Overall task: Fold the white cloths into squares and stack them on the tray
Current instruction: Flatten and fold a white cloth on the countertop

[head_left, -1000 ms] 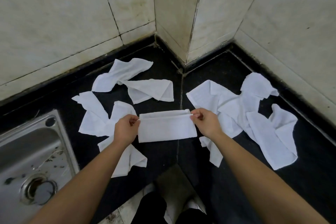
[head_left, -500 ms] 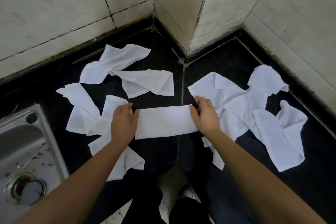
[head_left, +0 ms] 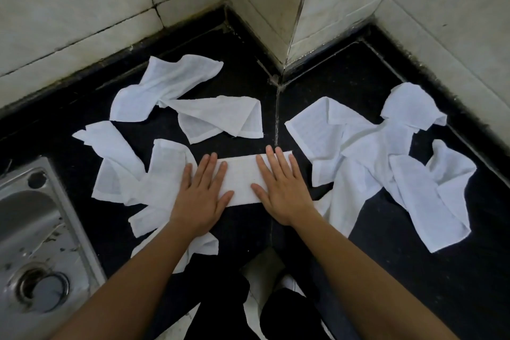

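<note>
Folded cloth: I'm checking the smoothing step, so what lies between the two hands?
In the head view, only the middle of the folded cloth lies between the left hand and right hand, both pressing flat on its ends.

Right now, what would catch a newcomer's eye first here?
The left hand and right hand press flat on a folded white strip of cloth in the middle of the black counter. Around it, crumpled white cloths lie scattered on both sides, the bigger heap on the right. A steel sink sits at the left edge.
</note>
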